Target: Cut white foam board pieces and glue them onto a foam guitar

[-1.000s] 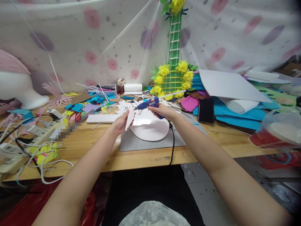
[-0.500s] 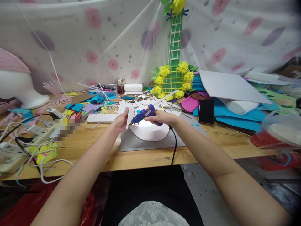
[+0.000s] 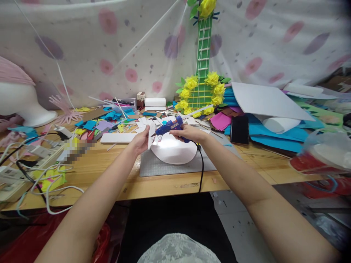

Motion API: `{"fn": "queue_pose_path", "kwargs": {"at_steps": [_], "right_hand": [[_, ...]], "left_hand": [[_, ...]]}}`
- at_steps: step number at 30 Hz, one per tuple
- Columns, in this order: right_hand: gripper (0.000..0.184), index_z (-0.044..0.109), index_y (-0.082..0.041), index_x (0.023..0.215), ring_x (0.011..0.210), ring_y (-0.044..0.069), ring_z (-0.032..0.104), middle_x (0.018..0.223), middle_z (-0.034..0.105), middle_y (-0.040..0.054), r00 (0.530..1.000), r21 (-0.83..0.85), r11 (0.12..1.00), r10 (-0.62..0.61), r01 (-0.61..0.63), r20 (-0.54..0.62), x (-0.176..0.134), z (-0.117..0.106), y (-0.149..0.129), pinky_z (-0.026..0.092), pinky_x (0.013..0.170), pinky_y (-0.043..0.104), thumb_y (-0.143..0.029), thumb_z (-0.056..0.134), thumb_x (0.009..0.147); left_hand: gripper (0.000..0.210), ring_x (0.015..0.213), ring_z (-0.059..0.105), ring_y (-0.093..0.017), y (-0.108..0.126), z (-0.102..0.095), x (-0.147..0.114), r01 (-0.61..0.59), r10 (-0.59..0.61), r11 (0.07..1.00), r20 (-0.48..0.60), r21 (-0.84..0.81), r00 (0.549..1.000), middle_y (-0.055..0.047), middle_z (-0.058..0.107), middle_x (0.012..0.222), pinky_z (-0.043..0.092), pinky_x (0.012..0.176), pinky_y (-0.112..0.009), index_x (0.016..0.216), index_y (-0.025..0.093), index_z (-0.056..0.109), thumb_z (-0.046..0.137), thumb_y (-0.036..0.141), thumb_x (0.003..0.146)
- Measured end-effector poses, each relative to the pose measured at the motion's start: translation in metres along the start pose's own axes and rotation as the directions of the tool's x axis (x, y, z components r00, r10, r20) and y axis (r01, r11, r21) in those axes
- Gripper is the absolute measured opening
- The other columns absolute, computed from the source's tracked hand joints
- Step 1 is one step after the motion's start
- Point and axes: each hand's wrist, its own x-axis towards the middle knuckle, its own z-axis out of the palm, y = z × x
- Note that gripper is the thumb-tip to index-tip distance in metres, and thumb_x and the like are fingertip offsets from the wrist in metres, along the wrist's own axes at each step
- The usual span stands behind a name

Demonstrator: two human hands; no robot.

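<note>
Indoor light, moderate, fairly even; source out of frame. Strong glare on white oval sheet [image 3: 177, 152]; faint sheen on wooden surface [image 3: 109, 171]. Blue glue gun [image 3: 166, 127] fairly sharp. Dim beneath surface at left. Wide-angle stretch toward edges; tub [image 3: 323, 153] at right smeared. Black vignetting, upper right corner. Pixelated patch [image 3: 79, 149], left side.

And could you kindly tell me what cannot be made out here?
All in the head view:
Left hand: some fingers hidden behind the white piece.
Glue gun: handle mostly covered by the right hand; label too small.
Nozzle: too small to tell whether it touches that piece.
Mannequin head: cut by the left edge.
</note>
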Motion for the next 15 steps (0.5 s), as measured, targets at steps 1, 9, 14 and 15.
{"fn": "queue_pose_path", "kwargs": {"at_steps": [1,9,14,15], "right_hand": [[0.039,0.049,-0.016,0.059,0.042,0.005,0.039,0.050,0.046,-0.0034,1.000,-0.005,1.000,0.001,-0.001,0.008,0.001,0.001,0.001,0.030,0.039,0.019,-0.051,0.060,0.074],[0.039,0.054,-0.014,0.059,0.042,0.005,0.039,0.050,0.048,-0.0029,0.985,-0.003,1.000,0.024,-0.023,0.170,-0.003,0.005,-0.003,0.031,0.040,0.019,-0.049,0.061,0.073],[0.040,0.056,-0.013,0.063,0.045,0.004,0.043,0.060,0.055,0.0000,0.999,0.270,0.963,0.014,0.000,-0.049,-0.019,-0.013,0.011,0.031,0.039,0.018,-0.052,0.066,0.067],[0.041,0.056,-0.014,0.065,0.045,0.004,0.043,0.063,0.057,0.0000,0.991,0.363,0.932,0.021,0.029,-0.132,-0.023,-0.021,0.019,0.032,0.039,0.018,-0.053,0.066,0.065]], "left_hand": [[0.032,0.050,0.057,-0.010,0.000,0.000,0.000,-0.005,0.005,1.000,0.013,0.006,1.000,-0.003,0.065,0.064,0.047,0.049,-0.019,0.098,0.012,0.062,0.042,0.035,0.089],[0.036,0.061,0.061,-0.013,-0.002,-0.008,0.012,0.006,-0.006,1.000,0.007,0.026,1.000,-0.006,0.068,0.072,0.051,0.060,-0.023,0.091,0.011,0.064,0.044,0.041,0.087],[0.019,0.069,0.061,-0.011,0.014,-0.028,0.023,-0.154,0.170,0.983,-0.175,0.104,0.970,-0.004,0.068,0.078,0.049,0.064,-0.022,0.081,0.016,0.065,0.059,0.034,0.079],[0.019,0.069,0.061,-0.011,0.020,-0.033,0.025,-0.193,0.219,0.971,-0.196,0.144,0.956,-0.003,0.068,0.078,0.048,0.064,-0.021,0.079,0.016,0.065,0.061,0.034,0.077]]}}
